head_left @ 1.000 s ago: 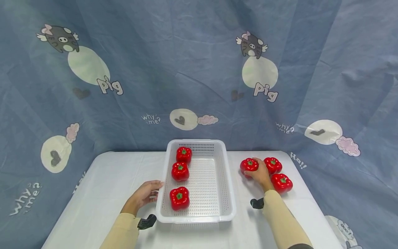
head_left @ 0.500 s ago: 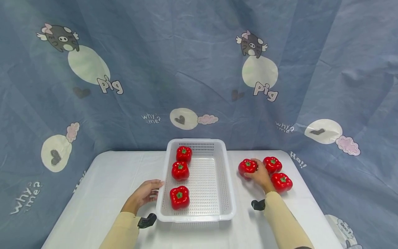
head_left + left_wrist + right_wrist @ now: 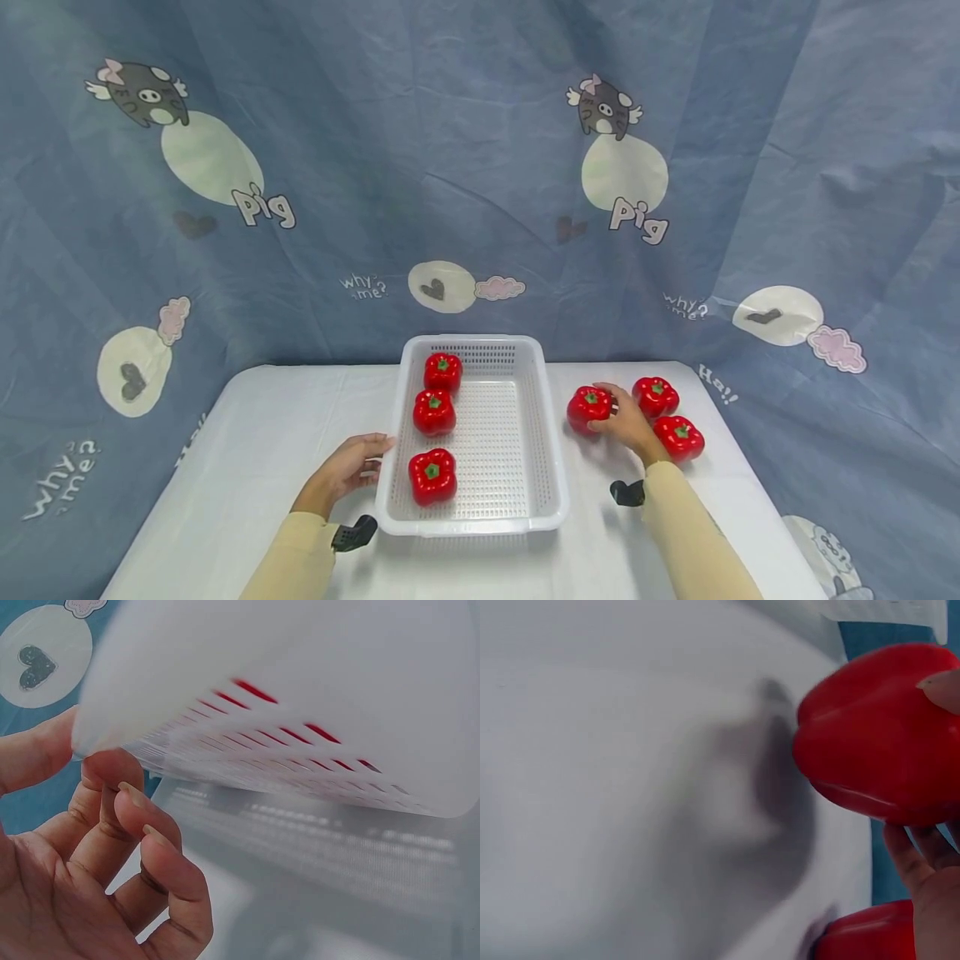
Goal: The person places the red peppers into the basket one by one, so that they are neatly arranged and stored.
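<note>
A glossy red bell pepper is gripped by my right hand, thumb on one side and fingers on the other. In the right wrist view this bell pepper hangs over the white table, its shadow lying apart from it. My left hand pinches the left rim of a white perforated plastic basket between thumb and index finger. The left wrist view shows that hand at the basket's outer wall, the other fingers curled below the rim. Three red bell peppers stand along the basket's left side, the nearest apart from the other two.
Two more red bell peppers, a farther one and a nearer one, rest on the white table right of my right hand. Behind the table hangs a blue cloth with pig prints.
My right hand has drawn the bell pepper leftward, away from the two on the table and toward the basket. My left hand and the basket stay in place.
</note>
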A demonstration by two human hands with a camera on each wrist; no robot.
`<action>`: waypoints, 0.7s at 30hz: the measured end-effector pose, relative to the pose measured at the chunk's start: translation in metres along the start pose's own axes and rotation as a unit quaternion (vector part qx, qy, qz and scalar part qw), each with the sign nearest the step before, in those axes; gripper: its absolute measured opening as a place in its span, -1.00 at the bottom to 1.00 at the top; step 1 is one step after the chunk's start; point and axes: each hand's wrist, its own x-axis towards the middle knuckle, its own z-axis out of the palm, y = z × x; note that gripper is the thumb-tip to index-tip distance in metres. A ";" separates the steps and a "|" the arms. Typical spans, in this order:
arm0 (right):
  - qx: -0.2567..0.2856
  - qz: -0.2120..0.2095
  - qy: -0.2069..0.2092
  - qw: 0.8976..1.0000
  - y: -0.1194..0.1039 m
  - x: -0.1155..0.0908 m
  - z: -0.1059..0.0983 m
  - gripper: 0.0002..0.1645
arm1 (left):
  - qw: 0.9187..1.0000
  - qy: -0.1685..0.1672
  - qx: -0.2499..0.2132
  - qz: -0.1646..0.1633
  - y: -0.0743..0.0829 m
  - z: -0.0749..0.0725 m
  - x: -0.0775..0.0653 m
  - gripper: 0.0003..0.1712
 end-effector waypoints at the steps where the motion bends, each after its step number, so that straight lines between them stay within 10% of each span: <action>1: 0.000 -0.005 -0.005 1.000 -0.001 0.000 -0.001 -0.02 | 1.000 0.001 -0.002 -0.001 0.000 0.000 0.000 -0.54; 21: -0.040 -0.050 -0.063 0.996 -0.037 -0.009 -0.029 0.12 | 1.000 -0.003 -0.001 -0.005 -0.001 -0.001 0.003 -0.54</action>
